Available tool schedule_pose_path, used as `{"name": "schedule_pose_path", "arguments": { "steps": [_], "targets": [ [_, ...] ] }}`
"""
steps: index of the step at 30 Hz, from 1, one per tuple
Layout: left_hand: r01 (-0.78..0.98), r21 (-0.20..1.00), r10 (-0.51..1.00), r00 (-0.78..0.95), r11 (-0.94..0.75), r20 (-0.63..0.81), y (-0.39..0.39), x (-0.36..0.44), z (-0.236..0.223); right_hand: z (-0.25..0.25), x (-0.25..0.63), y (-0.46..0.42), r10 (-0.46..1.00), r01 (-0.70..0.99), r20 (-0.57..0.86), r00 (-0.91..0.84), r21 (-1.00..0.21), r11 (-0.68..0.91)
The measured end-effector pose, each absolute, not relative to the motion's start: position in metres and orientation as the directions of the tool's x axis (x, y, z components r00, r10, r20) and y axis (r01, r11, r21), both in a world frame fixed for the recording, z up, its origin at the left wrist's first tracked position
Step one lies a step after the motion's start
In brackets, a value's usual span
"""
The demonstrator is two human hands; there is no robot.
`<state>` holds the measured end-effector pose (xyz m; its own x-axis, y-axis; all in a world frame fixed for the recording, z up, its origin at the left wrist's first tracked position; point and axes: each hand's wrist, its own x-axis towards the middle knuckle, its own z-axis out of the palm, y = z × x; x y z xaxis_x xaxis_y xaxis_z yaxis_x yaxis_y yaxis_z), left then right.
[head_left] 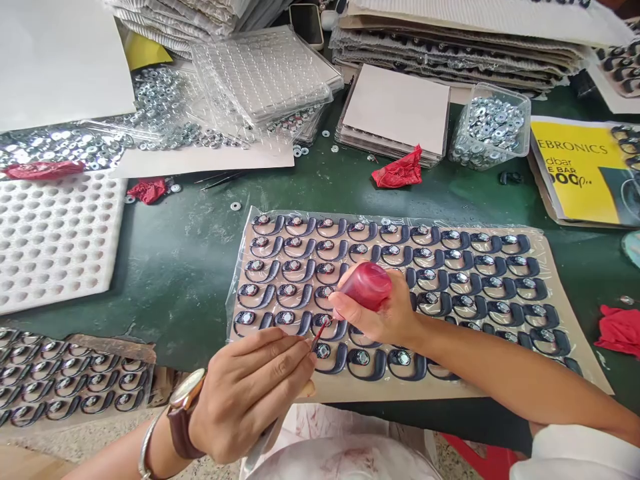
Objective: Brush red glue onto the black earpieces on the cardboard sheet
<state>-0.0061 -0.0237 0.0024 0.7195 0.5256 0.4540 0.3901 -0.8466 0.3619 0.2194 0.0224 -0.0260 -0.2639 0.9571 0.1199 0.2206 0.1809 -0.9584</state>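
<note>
My left hand, wearing a watch, is closed around slim metal tweezers, whose red-stained tip reaches one part on the sheet. In my right hand is a small red squeeze bottle, tilted with its nozzle end down toward that same part. Beneath both hands lies a film-covered cardboard sheet carrying rows of dark hook-shaped plastic parts, each with a round metallic centre. My fingers partly hide the nozzle and several parts in the middle rows.
A clear tub of metal washers stands at back right, beside a stack of trays. Loose washers heap at the left behind a white dimpled tray. Red crumpled cloths lie about. Another parts sheet is at lower left.
</note>
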Motion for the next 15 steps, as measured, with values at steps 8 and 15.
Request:
{"name": "schedule_pose_path", "arguments": {
  "steps": [8, 15],
  "targets": [
    [0.362, 0.471, 0.578, 0.662, -0.804, 0.477, -0.015, -0.003, 0.006, -0.031, 0.220, 0.020, 0.959, 0.195, 0.129, -0.253, -0.964, 0.182],
    [0.353, 0.520, 0.604, 0.652, -0.777, 0.459, -0.012, -0.003, 0.006, -0.030, 0.219, 0.020, 0.937, 0.199, 0.167, -0.307, -0.952, 0.234]
  ]
}}
